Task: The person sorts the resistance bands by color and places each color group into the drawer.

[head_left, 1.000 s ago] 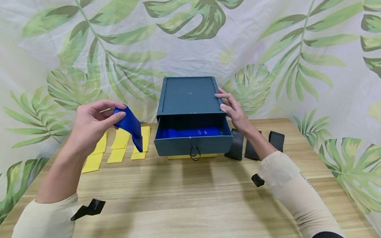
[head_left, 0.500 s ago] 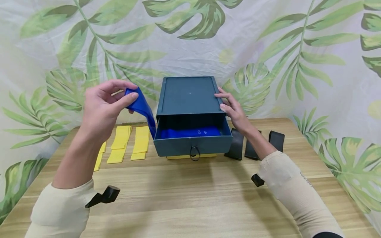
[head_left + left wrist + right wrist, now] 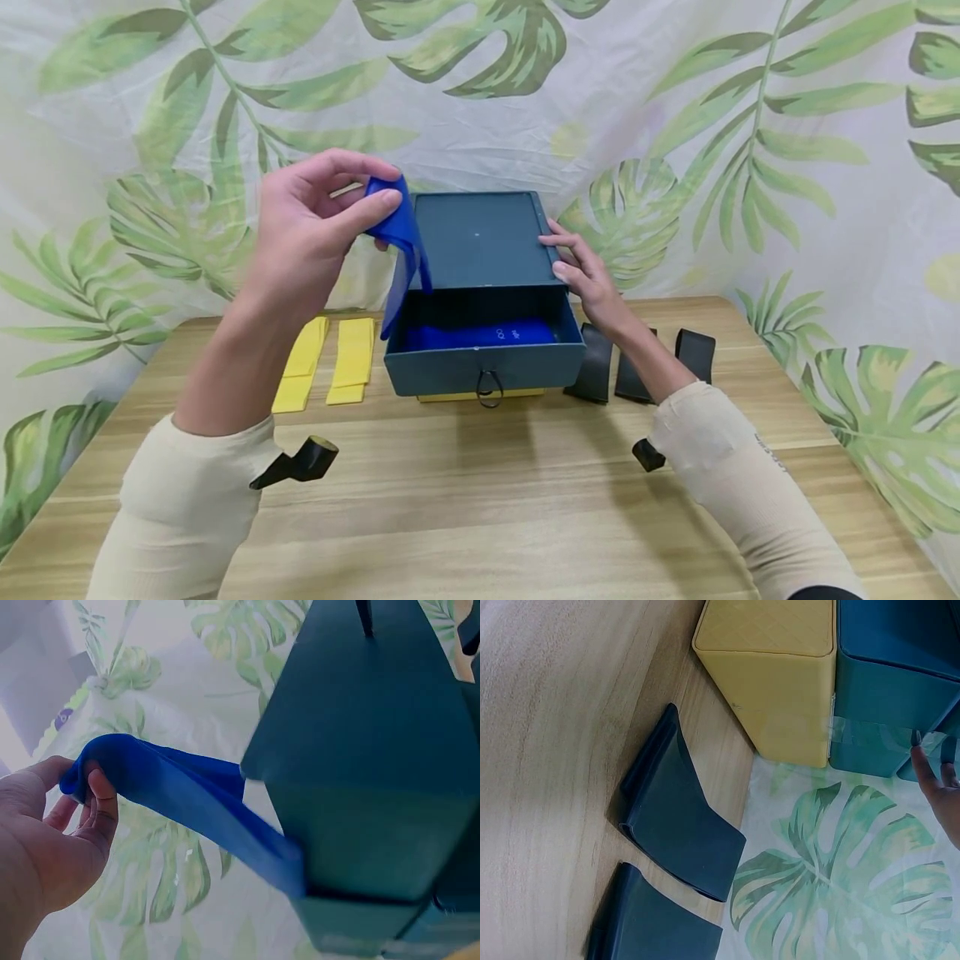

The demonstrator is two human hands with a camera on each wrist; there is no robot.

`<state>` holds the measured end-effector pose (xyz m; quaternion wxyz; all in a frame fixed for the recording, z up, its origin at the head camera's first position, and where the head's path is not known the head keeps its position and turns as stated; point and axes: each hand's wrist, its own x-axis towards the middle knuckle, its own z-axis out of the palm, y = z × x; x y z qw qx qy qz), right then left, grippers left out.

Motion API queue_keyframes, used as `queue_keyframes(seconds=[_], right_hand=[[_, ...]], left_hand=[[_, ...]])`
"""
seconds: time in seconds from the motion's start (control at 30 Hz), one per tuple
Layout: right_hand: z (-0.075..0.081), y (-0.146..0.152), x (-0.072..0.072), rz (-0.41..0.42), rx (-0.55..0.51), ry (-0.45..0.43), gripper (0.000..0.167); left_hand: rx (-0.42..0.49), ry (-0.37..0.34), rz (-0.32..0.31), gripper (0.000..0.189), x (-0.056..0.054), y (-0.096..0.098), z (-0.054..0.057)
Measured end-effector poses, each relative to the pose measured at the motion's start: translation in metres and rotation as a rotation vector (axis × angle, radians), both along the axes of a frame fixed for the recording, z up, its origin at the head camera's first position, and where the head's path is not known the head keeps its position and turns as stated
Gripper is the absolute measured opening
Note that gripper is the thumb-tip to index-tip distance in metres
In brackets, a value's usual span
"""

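My left hand (image 3: 315, 225) pinches one end of a blue resistance band (image 3: 401, 233) between thumb and fingers, and the folded loop hangs down at the left side of a dark teal drawer box (image 3: 480, 237). In the left wrist view the blue band (image 3: 187, 787) droops across to the drawer's side. The box's drawer (image 3: 483, 373) is pulled out, and another blue band (image 3: 480, 335) with white print lies inside it. My right hand (image 3: 592, 279) rests with extended fingers against the right side of the box; in the right wrist view only a few fingertips show.
Below the teal box is a yellow box (image 3: 769, 682). Yellow bands (image 3: 350, 358) lie folded on the wooden table (image 3: 480, 500) to the left, and several black bands (image 3: 592, 362) to the right. A leaf-print cloth (image 3: 480, 142) hangs behind.
My left hand has moved right and up, bringing the blue band from above the yellow bands to the box's left edge. The right hand has stayed on the box.
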<state>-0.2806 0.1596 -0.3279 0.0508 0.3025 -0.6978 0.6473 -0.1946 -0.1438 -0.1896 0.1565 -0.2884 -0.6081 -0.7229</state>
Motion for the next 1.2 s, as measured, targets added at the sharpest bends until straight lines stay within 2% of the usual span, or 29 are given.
queue_keyframes(seconds=[0.37,0.77,1.0,1.2], right_hand=[[0.001,-0.001,0.000,0.007,-0.006,-0.009,0.055],[0.001,0.000,0.000,0.019,-0.011,-0.016,0.050],[-0.002,0.002,-0.001,0.022,-0.010,0.022,0.041],[-0.003,0.004,-0.002,0.048,-0.040,0.022,0.043]], left_hand=[[-0.070,-0.001,-0.134,0.015,-0.007,0.036,0.012],[-0.240,-0.082,-0.158,0.019,-0.012,0.073,0.011],[-0.263,-0.112,-0.188,0.018,-0.015,0.087,0.011],[-0.337,-0.131,-0.195,0.021,-0.016,0.096,0.005]])
